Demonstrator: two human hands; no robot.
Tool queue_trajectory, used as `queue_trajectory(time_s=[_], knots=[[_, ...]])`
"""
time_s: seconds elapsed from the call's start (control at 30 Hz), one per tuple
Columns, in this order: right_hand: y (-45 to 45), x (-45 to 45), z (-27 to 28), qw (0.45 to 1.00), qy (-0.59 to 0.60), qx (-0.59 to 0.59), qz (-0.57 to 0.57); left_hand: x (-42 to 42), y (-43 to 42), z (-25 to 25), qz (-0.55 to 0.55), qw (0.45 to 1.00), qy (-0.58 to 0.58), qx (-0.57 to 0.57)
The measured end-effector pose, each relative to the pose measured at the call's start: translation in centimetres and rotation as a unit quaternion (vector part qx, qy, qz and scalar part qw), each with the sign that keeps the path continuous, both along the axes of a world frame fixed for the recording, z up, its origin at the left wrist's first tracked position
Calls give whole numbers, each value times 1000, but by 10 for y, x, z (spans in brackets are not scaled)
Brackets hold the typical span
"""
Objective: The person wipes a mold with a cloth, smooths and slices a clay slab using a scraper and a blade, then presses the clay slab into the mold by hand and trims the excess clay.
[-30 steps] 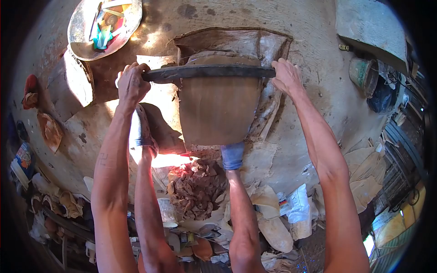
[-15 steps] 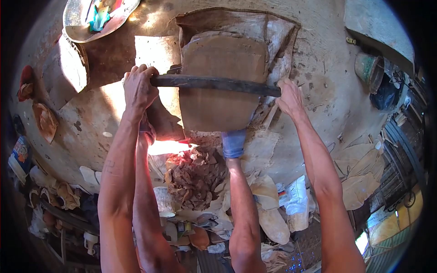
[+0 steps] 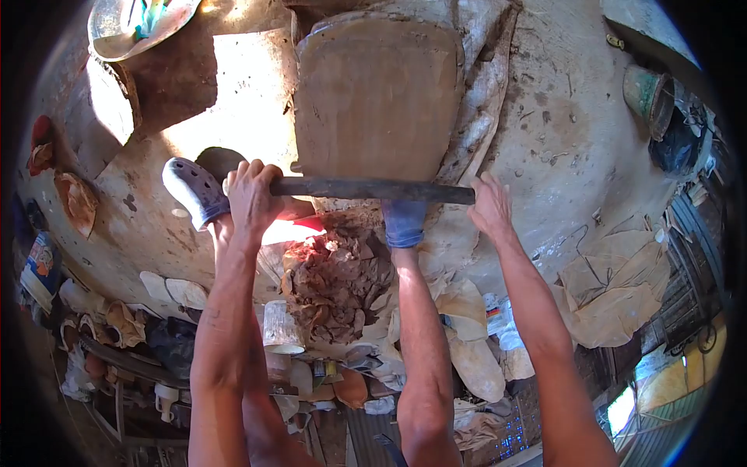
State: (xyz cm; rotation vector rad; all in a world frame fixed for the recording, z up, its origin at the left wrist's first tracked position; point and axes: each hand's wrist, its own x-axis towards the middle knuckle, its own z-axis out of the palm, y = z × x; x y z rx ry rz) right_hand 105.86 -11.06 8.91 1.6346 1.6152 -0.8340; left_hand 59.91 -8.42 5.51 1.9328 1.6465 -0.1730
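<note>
My left hand (image 3: 254, 196) is wrapped round the left end of a long dark bar (image 3: 373, 190). The fingers of my right hand (image 3: 490, 206) close on its right end. Held crosswise, the bar lies just past the near edge of a flat brown clay slab (image 3: 373, 101); I cannot tell whether it touches the slab. The slab has a smooth, faintly streaked top and rounded far corners. Under it and to its right is a wrinkled, clay-stained cloth (image 3: 492, 101).
Clay scraps (image 3: 338, 288) are heaped between my legs. A clog (image 3: 194, 191) is on my left foot; blue footwear (image 3: 405, 223) is on my right. A basin (image 3: 140, 35) stands far left, a green bucket (image 3: 648, 101) far right. Behind the heap stands a whitish pot (image 3: 282, 327).
The bar has come toward me, from across the middle of the slab to beyond its near edge, both hands still on it. My left foot has swung out to the left.
</note>
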Motion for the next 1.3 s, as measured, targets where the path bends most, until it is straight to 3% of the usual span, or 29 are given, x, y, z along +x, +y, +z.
queue_trajectory(time_s=[0.63,0.77,0.87,0.93,0.97,1.03,1.07,1.1,1.17,1.23,1.3], knots=[[-85,4,4,999,-1,45,-22,12,-59,-4,14,998,-22,62],[-102,10,1,999,17,38,-29,8,-93,-7,1,999,-11,44],[-123,17,7,997,46,66,-14,16,-144,2,22,999,14,-42],[-119,23,10,996,39,84,-11,25,-172,11,86,995,36,-35],[-121,26,18,993,33,112,-7,33,-152,20,89,995,27,-35],[-120,45,32,987,34,154,-39,51,-106,29,67,991,35,108],[-121,53,40,978,44,190,-72,61,-75,43,67,991,35,113],[-123,62,47,978,45,192,-73,74,-45,61,121,976,-6,182],[-131,76,57,948,45,231,-213,93,-25,80,170,951,-49,251],[-123,70,57,931,53,237,-273,108,-20,96,413,890,-139,135],[-104,46,36,874,7,227,-430,132,-41,84,621,753,-215,-45]])
